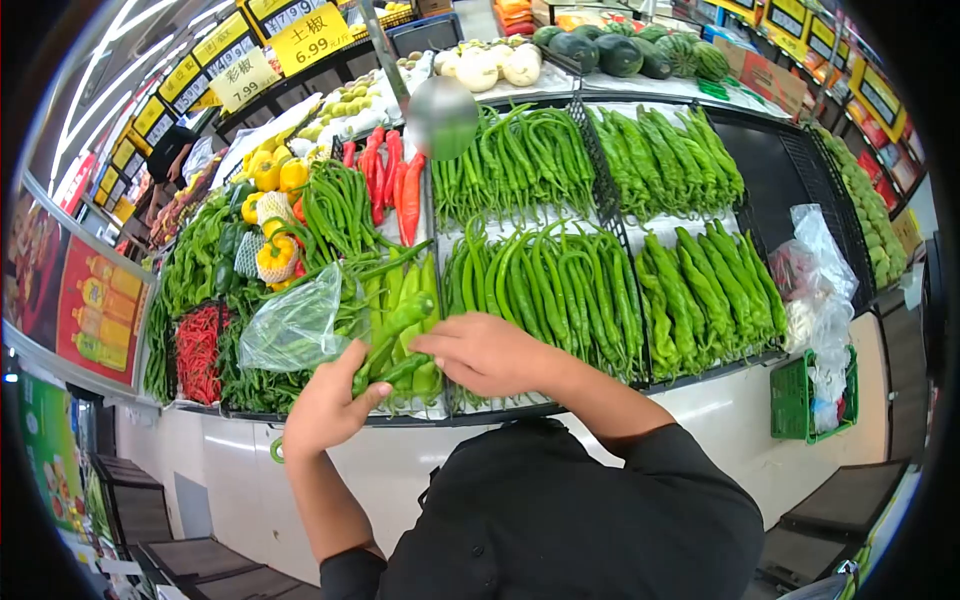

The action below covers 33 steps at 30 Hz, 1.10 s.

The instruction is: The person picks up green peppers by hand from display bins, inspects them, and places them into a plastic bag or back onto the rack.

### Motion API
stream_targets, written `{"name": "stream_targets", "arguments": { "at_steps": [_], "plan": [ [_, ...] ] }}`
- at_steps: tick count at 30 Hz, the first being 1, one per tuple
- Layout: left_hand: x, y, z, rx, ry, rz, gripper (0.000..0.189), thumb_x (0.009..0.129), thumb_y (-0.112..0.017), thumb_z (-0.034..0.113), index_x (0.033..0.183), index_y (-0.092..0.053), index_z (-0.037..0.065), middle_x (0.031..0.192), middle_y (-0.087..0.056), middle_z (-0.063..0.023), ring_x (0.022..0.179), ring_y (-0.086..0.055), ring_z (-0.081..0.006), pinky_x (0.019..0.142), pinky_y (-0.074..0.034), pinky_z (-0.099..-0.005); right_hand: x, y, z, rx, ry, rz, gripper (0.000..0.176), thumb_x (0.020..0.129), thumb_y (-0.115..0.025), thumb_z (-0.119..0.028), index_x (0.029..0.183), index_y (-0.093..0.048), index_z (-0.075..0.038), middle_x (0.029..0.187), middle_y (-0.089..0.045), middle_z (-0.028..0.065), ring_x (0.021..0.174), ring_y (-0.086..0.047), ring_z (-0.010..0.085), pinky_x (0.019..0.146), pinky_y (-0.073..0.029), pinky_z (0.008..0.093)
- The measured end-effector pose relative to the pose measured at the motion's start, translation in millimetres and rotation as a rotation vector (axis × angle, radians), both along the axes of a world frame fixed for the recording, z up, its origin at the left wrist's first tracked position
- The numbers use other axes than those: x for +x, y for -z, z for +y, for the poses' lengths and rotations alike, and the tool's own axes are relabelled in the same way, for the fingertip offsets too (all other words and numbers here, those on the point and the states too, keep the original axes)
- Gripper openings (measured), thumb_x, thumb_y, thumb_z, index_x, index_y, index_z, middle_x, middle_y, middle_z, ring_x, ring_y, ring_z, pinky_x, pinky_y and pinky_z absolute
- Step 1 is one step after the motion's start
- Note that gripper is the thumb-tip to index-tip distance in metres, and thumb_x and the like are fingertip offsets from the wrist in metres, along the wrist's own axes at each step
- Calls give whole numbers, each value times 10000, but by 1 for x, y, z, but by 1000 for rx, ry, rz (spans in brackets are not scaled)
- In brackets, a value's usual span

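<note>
My left hand point(330, 400) is closed around a few green peppers point(400, 318) above the front of the vegetable display. The fingers of my right hand point(485, 355) are bent together at the right side of the same peppers; their tips partly hide behind the hand. Beneath both hands lies a section of light green peppers point(425, 275). A clear plastic bag point(292, 322) rests just beyond my left hand, on top of the leafy greens and peppers. Right of my hands, long green chili peppers point(545, 290) lie in neat rows.
Red chilies point(200, 355), yellow bell peppers point(275, 255) and long red peppers point(408, 195) fill the left side. Further right are wrinkled green peppers point(710, 290). Plastic bags point(825, 270) hang over a green basket point(800, 400). Watermelons point(620, 55) sit at the back.
</note>
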<state>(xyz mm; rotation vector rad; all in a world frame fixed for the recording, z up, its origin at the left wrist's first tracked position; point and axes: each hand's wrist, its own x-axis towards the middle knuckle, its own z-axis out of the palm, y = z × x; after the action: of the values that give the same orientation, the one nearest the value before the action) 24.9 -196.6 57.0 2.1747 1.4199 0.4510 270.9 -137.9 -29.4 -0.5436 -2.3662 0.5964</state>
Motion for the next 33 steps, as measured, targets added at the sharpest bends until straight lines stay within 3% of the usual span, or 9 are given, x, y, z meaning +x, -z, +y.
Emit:
{"name": "stream_targets", "arguments": {
  "at_steps": [1,8,14,16,17,20,24,27,33],
  "plan": [
    [-2,8,-7,8,7,-51,412,836,-731,148,1149,-504,7,821,-612,-250,774,-577,-479,659,-465,-459,-1,2,-10,-58,-15,64,336,944,-563,-240,1204,-561,-28,938,-655,192,898,-622,410,762,-484,504],
    [-8,31,-68,-68,97,26,382,836,-730,151,1099,-497,3,791,-604,-258,770,-577,-473,625,-436,-493,-11,4,-81,-473,-163,-260,343,978,-530,-310,1161,-578,-24,901,-644,230,822,-621,424,723,-474,507],
    [-18,49,-137,-138,-19,-72,343,832,-720,129,1103,-546,9,875,-615,-230,825,-598,-440,680,-469,-432,-25,52,-130,-769,-277,-117,387,1035,-451,-371,1103,-570,-10,803,-601,130,759,-581,240,712,-471,393],
    [-27,63,-160,60,-101,-163,263,858,-695,110,1062,-569,3,878,-636,-189,788,-618,-372,681,-476,-391,-29,48,-142,-693,-221,-117,378,1036,-451,-366,1084,-569,-11,799,-594,121,750,-565,226,709,-465,390],
    [-33,69,-169,168,-143,-204,224,870,-683,101,1041,-580,0,879,-647,-169,769,-629,-339,682,-480,-370,-25,35,-146,-812,-207,-129,344,1037,-456,-348,1017,-555,-19,765,-559,75,717,-522,176,676,-450,361],
    [-59,87,-193,518,-453,-611,103,919,-634,82,981,-604,6,918,-649,-85,770,-605,-197,712,-484,-315,-19,36,-135,-825,-235,-7,311,1043,-453,-323,962,-535,-34,735,-503,17,693,-471,129,640,-433,320],
    [-106,88,-241,744,-761,-705,184,993,-579,176,1039,-570,-2,965,-612,-87,773,-550,-154,737,-467,-291,7,2,-98,-947,-99,243,272,1051,-434,-320,980,-540,-80,713,-460,-46,642,-442,81,577,-405,251],
    [-110,101,-271,783,-888,-790,231,994,-587,193,1106,-525,2,943,-597,-86,758,-522,-148,721,-456,-282,41,-31,-58,-732,75,506,326,1041,-453,-364,1031,-556,-55,715,-519,-21,626,-484,96,570,-419,242],
    [-85,145,-297,563,-1148,-788,246,1002,-555,147,1183,-464,7,932,-584,-95,772,-505,-145,730,-454,-295,102,-52,62,-525,330,857,224,985,-577,-211,1129,-575,-39,823,-607,7,692,-545,86,602,-444,234]
  ]
}}
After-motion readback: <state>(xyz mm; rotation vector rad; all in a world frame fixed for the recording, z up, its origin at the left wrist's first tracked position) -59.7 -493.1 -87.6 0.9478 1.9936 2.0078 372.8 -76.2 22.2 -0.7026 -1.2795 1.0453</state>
